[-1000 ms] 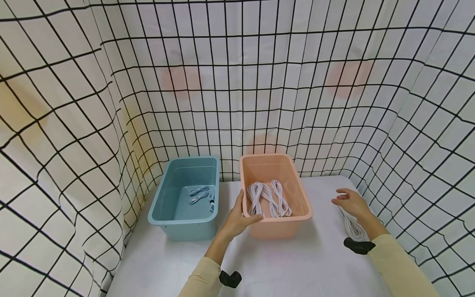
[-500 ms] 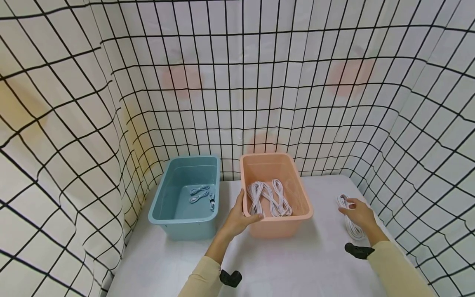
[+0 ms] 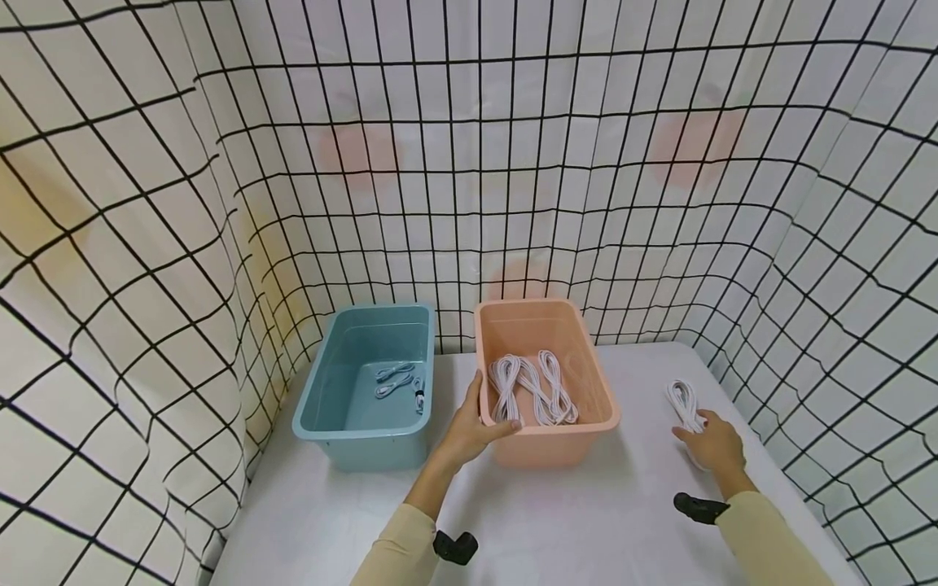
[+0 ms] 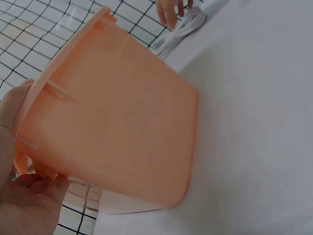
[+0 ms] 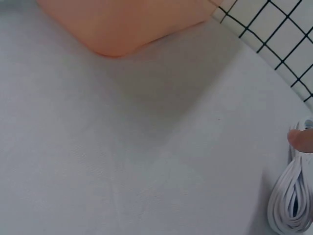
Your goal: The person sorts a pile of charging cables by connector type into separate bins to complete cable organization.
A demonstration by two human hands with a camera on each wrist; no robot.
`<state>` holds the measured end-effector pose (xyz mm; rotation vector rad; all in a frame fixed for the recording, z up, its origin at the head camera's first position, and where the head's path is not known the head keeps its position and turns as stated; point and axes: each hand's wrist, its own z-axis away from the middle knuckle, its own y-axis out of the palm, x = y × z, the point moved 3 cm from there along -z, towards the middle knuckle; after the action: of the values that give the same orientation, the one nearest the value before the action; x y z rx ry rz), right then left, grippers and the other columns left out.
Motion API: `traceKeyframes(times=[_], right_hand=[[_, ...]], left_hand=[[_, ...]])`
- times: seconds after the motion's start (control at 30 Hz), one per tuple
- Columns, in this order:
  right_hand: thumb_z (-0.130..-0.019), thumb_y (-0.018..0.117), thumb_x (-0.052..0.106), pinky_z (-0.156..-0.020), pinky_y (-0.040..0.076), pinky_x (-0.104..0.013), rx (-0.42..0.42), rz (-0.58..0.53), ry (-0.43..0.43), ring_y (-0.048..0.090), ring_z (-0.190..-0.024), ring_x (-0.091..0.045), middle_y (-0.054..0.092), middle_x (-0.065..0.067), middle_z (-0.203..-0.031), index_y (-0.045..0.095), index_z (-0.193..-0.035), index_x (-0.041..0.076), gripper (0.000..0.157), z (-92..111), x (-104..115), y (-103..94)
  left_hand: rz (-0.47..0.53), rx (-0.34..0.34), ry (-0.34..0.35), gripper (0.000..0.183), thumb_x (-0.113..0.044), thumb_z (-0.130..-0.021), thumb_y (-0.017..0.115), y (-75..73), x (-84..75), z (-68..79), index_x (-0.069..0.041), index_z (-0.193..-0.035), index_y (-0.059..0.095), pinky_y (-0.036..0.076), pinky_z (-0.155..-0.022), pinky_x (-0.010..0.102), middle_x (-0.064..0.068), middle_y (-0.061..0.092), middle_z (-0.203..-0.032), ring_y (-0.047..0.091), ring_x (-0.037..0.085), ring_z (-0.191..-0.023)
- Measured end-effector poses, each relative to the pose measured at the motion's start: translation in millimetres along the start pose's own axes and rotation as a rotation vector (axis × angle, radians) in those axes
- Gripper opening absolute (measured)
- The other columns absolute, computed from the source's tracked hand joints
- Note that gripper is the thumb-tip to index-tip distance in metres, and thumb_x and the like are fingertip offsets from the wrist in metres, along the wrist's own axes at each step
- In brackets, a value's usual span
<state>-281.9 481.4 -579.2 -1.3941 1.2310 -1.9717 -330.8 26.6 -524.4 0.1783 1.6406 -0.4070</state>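
Note:
My left hand (image 3: 463,435) grips the near left corner of the peach plastic bin (image 3: 542,452), thumb over the front rim and fingers along the side. In the left wrist view the fingers (image 4: 32,196) curl at the rim. Inside the bin lie a few coiled white cables (image 3: 557,391). At the table's right side my right hand (image 3: 716,448) pinches the narrow middle of another coiled white cable (image 3: 683,400) that lies on the table. Its thumb (image 5: 301,140) crosses the cable's waist in the right wrist view; the other fingertips are mostly hidden.
A blue-green bin (image 3: 366,452) stands left of the peach one, with several small tied cables (image 3: 396,382) on its floor. White cloth covers the table (image 3: 586,521). Black netting (image 3: 454,171) hangs around the back and both sides.
My right hand has come back toward me and down along the coiled cable, from its far end to its middle, and closed around it. The left hand stays on the peach bin.

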Motion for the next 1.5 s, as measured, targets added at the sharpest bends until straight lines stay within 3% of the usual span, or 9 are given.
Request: traceKeyframes(times=[0.2, 0.4, 0.6, 1.03, 1.3, 1.5], right_hand=[[-0.093, 0.071, 0.036, -0.090, 0.033, -0.078, -0.016, -0.007, 0.076, 0.037, -0.120, -0.067, 0.039, -0.044, -0.138, 0.038, -0.146, -0.010, 0.077, 3, -3, 12.1], [-0.091, 0.072, 0.027, -0.086, 0.033, -0.074, -0.042, -0.058, 0.101, 0.036, -0.118, -0.064, 0.038, -0.043, -0.134, 0.040, -0.144, -0.012, 0.074, 7, -14, 28.5], [-0.093, 0.070, 0.018, -0.092, 0.034, -0.075, -0.066, -0.065, 0.145, 0.031, -0.124, -0.064, 0.030, -0.042, -0.138, 0.036, -0.148, -0.007, 0.069, 6, -25, 39.7], [-0.103, 0.051, 0.010, -0.095, 0.030, -0.075, -0.058, -0.095, 0.152, 0.022, -0.127, -0.063, 0.019, -0.042, -0.138, 0.027, -0.153, -0.009, 0.058, 4, -31, 42.9], [-0.103, 0.048, 0.011, -0.094, 0.032, -0.076, -0.044, -0.083, 0.155, 0.025, -0.125, -0.065, 0.022, -0.044, -0.134, 0.031, -0.150, -0.011, 0.055, 5, -31, 36.3], [-0.102, 0.047, 0.012, -0.088, 0.032, -0.075, -0.062, -0.068, 0.103, 0.030, -0.120, -0.065, 0.028, -0.044, -0.129, 0.037, -0.146, -0.010, 0.051, 1, -29, 27.5]], left_hand=[[-0.009, -0.004, -0.003, 0.119, -0.025, -0.083, 0.089, -0.7, -0.3, 0.0, -0.020, -0.168, 0.007, 0.043, -0.109, 0.052, 0.009, 0.023, -0.169, 0.040, 0.036, -0.145], [-0.006, -0.006, -0.002, 0.120, -0.025, -0.082, 0.090, -2.4, 0.9, 0.5, -0.018, -0.168, 0.006, 0.042, -0.110, 0.052, 0.011, 0.023, -0.169, 0.040, 0.036, -0.145], [-0.004, -0.011, -0.006, 0.120, -0.027, -0.082, 0.090, -3.7, 0.7, 1.8, -0.020, -0.168, 0.006, 0.042, -0.110, 0.052, 0.009, 0.023, -0.169, 0.039, 0.035, -0.145], [0.001, 0.003, 0.001, 0.120, -0.026, -0.082, 0.090, -1.2, 0.6, -2.3, -0.023, -0.168, 0.006, 0.043, -0.110, 0.050, 0.005, 0.025, -0.168, 0.042, 0.032, -0.143], [-0.004, 0.006, -0.006, 0.121, -0.027, -0.082, 0.090, -0.4, 1.5, -2.4, -0.021, -0.168, 0.006, 0.043, -0.109, 0.051, 0.008, 0.026, -0.168, 0.043, 0.033, -0.143], [-0.007, 0.002, -0.015, 0.121, -0.027, -0.082, 0.090, -1.4, 0.9, -1.8, -0.020, -0.168, 0.006, 0.044, -0.108, 0.051, 0.007, 0.026, -0.168, 0.044, 0.034, -0.142]])
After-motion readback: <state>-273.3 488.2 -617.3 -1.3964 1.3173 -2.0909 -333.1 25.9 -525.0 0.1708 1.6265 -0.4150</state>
